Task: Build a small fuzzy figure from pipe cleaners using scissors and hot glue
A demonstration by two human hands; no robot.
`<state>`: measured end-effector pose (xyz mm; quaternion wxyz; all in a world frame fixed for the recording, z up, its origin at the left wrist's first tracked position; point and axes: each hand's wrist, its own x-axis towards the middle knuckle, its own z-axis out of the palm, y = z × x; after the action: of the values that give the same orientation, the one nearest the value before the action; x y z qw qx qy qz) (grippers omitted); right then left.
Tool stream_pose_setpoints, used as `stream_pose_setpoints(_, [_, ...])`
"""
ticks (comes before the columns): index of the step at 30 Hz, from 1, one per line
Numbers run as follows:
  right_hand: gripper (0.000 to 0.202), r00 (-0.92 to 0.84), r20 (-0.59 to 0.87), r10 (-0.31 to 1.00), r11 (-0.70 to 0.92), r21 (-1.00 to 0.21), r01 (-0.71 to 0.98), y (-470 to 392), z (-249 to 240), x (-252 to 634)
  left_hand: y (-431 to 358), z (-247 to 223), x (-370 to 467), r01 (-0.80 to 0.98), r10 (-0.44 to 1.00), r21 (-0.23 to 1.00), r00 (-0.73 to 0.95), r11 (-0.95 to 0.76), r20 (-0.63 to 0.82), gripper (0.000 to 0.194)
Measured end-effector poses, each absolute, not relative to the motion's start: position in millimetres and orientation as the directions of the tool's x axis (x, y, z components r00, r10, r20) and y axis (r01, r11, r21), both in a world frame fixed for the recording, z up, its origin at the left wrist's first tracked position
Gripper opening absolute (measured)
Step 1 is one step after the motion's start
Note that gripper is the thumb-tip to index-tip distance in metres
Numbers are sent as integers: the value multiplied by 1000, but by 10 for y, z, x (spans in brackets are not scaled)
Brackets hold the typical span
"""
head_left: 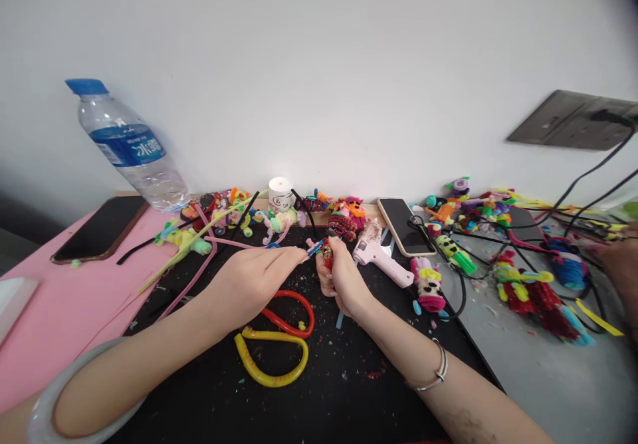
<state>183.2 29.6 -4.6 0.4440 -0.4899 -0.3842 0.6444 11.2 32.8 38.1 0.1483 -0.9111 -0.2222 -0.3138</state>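
Observation:
My left hand is closed in a pinch, its fingertips on a thin blue strip that looks like pipe cleaner. My right hand is closed round a small red fuzzy piece; the fingers cover most of it. The blue strip meets this red piece between the two hands. Below my left hand lie a red loop handle and a yellow loop handle, apparently of scissors whose blades are hidden. Just right of my right hand lies a pale pink glue gun.
A tilted water bottle leans on the wall at left beside a dark phone. Another phone and a white tub are at the back. Pipe-cleaner figures and black cords surround the black mat. Another person's hand is far right.

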Motion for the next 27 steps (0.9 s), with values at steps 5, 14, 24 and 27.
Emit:
stream_pose_setpoints(5, [52,-105,-286,953,-301,-933,-195,295,-59,1823,329,373,115,500,307,-138,701,-855,643,16])
stream_pose_setpoints(14, [50,-82,-261,962,-271,-947,-170,290,-64,1820,332,388,112,485,308,-120,708,-866,636,14])
stream_pose_setpoints(24, [60,-148,-293,944,-317,-931,-182,285,3,1832,333,380,111,493,307,-137,711,-859,632,15])
stream_pose_setpoints(27, [58,-144,-293,945,-317,-930,-184,282,5,1831,336,376,111,489,303,-139,714,-861,631,15])
